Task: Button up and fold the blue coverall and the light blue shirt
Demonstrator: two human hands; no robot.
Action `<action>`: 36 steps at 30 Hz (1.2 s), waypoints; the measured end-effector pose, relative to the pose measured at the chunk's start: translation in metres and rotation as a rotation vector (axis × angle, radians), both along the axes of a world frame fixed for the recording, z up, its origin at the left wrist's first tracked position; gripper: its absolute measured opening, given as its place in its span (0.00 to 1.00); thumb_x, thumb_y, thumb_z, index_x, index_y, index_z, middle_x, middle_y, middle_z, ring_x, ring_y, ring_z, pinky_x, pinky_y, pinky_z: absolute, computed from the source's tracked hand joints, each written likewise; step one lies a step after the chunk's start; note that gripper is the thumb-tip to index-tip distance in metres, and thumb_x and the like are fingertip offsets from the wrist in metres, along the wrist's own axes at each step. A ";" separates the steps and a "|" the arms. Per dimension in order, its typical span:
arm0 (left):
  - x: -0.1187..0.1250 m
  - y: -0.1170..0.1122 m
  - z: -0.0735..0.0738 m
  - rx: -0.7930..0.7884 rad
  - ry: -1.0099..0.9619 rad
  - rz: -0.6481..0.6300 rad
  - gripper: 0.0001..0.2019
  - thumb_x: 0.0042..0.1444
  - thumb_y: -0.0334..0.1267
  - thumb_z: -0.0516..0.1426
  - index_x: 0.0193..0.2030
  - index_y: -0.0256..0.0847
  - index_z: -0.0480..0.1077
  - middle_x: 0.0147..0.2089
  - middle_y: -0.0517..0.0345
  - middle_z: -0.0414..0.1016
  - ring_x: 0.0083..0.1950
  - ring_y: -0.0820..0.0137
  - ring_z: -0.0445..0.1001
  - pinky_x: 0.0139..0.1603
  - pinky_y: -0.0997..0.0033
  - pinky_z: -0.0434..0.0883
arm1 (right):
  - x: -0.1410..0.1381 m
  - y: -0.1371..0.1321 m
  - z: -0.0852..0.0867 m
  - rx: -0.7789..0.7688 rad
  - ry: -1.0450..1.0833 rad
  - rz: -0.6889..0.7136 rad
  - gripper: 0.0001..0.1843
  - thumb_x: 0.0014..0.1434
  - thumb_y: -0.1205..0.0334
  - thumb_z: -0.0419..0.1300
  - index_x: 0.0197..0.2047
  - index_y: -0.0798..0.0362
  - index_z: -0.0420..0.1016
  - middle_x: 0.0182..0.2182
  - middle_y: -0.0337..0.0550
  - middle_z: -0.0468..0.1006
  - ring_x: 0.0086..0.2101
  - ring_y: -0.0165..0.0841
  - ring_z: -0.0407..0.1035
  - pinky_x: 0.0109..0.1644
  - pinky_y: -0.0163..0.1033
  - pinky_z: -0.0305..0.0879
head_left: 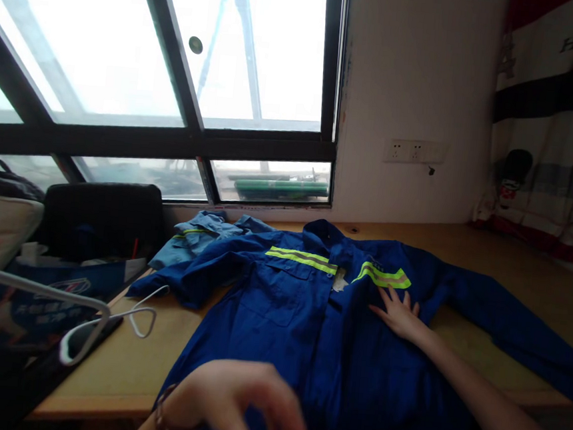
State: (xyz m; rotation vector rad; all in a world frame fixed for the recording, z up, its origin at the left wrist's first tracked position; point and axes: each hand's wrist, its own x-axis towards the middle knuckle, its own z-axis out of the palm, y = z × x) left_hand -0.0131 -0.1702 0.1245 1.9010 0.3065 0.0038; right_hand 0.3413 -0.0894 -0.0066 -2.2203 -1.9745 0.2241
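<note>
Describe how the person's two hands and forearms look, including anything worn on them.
The left hand is ungloved and blurred; a dark reddish-brown bracelet, seemingly of round beads, circles its wrist. The right hand is slender and ungloved, with no bracelet visible. No sleeve shows on either forearm as far as the view reaches.

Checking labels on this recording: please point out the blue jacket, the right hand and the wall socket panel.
Blue jacket (302, 323): head view, on its front panel.
Right hand (401, 316): head view, on the back of the hand.
Wall socket panel (416, 152): head view, on its faceplate.
</note>
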 end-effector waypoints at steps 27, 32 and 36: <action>0.033 0.125 -0.122 1.032 0.511 0.998 0.30 0.53 0.60 0.39 0.61 0.56 0.50 0.66 0.66 0.43 0.65 0.48 0.39 0.57 0.38 0.41 | -0.077 0.203 0.068 0.007 0.448 -0.104 0.13 0.59 0.57 0.53 0.41 0.59 0.68 0.34 0.43 0.73 0.31 0.28 0.69 0.35 0.38 0.67; 0.034 0.132 -0.123 1.027 0.537 1.065 0.29 0.54 0.58 0.40 0.61 0.56 0.51 0.66 0.65 0.44 0.64 0.46 0.39 0.57 0.36 0.41 | -0.049 0.237 0.104 0.134 0.645 -0.118 0.17 0.59 0.55 0.50 0.46 0.58 0.64 0.32 0.44 0.73 0.28 0.27 0.69 0.29 0.31 0.66; 0.035 0.133 -0.122 1.024 0.544 1.072 0.28 0.54 0.58 0.40 0.61 0.56 0.51 0.66 0.65 0.45 0.64 0.46 0.39 0.57 0.36 0.40 | -0.061 0.229 0.078 0.083 0.745 -0.046 0.21 0.37 0.59 0.68 0.36 0.56 0.70 0.22 0.40 0.73 0.24 0.32 0.69 0.27 0.33 0.65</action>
